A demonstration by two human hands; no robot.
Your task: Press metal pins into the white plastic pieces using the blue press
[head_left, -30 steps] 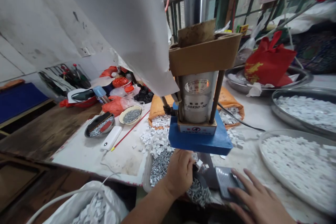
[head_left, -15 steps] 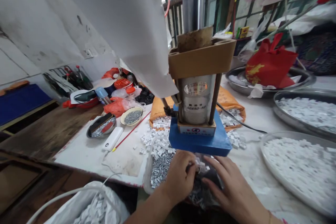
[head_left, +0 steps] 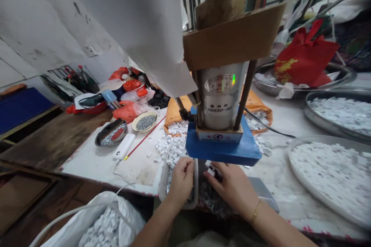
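Observation:
My left hand (head_left: 182, 180) is over the clear plastic tub (head_left: 162, 195) of metal pins (head_left: 169, 179). Its fingers are curled together, and whatever they may hold is hidden. To the right, beneath the press's blue base plate (head_left: 223, 150), my right hand (head_left: 236, 189) is closed with thumb and fingertips around small white plastic pieces (head_left: 211, 168). Below those fingers lies a dark, crumpled plastic bag (head_left: 213, 197), its contents unclear. White pieces like the held ones are heaped at the far end of the tub.
The press cylinder (head_left: 218, 102) stands ahead, with a cardboard flap (head_left: 232, 42) across its front. Trays of white pieces, including a round one (head_left: 292, 162), line the right. A white sack (head_left: 69, 224) sits lower left. Bowls of metal parts (head_left: 145, 121) stand left.
My left hand has moved left, from the bag to the tub. My right hand has shifted slightly left and closed on the white pieces. The view has tilted down a little.

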